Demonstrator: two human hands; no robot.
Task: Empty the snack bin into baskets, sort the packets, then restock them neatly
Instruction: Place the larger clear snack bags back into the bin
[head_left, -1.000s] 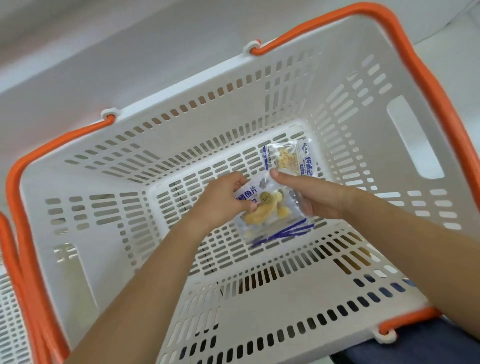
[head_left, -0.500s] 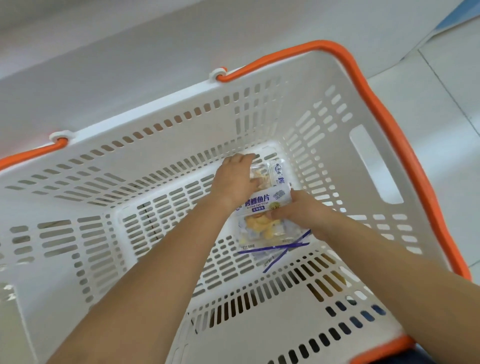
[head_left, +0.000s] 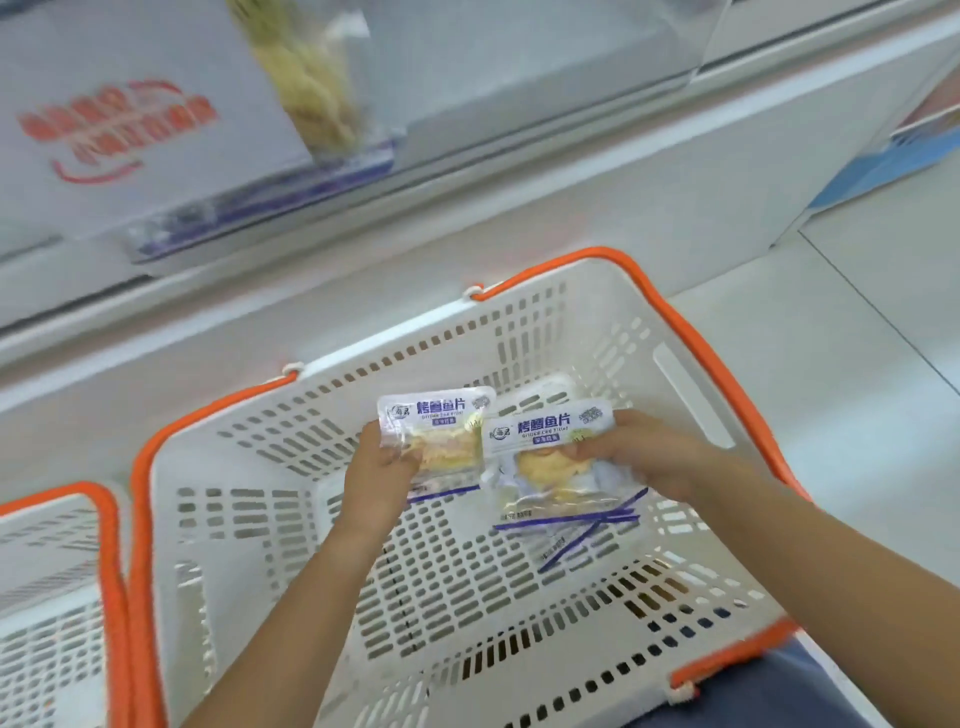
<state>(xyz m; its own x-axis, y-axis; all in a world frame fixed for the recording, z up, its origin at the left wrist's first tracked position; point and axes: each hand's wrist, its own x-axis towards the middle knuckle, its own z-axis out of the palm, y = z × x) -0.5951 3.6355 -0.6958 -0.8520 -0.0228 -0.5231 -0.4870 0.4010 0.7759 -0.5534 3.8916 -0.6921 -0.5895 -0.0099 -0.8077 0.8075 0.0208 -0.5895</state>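
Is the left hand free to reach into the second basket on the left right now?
Probably not yet: the left hand grips a fish-fillet packet. The path toward the second basket looks open, though only its corner shows.

Pale, glossy tiled floor (head_left: 857, 374), crossed by thin dark grout lines. Beyond it, a long white chest-style display cabinet (head_left: 571, 208) running across the upper view, topped with sliding glass lids (head_left: 519, 67) that catch soft reflections. Blurred red lettering (head_left: 114, 124) on the cabinet's upper left. At far right, the edge of a blue and white panel (head_left: 878, 166). Bright, even, shadowless indoor lighting throughout.
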